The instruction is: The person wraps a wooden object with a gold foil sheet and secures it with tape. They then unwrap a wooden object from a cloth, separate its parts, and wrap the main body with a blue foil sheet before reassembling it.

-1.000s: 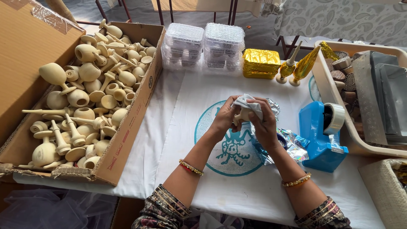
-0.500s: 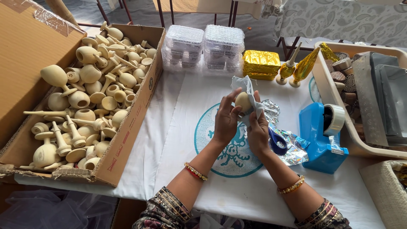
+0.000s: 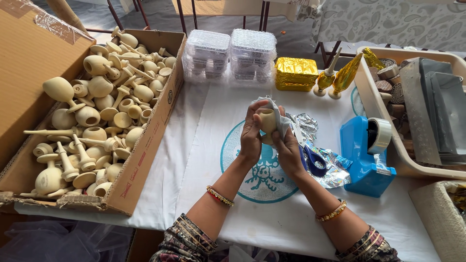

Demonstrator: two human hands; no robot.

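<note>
Here, in the head view, the left hand [image 3: 251, 133] and right hand [image 3: 287, 148] both clasp a pale wooden cup [image 3: 266, 122] above the table's [image 3: 213, 126] middle, fingers closed around it, apparently steadying it for the silver foil [image 3: 281, 121] wrapping. The cup sits between the 2 hands' fingertips. Scissors [image 3: 313, 162] lie just beside.

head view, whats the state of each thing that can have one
wooden cup: held in both hands, half wrapped in silver foil
left hand: gripping the cup
right hand: gripping the cup
cardboard box: open, full of wooden pieces
plastic containers: shut, stacked
scissors: lying on table
</note>
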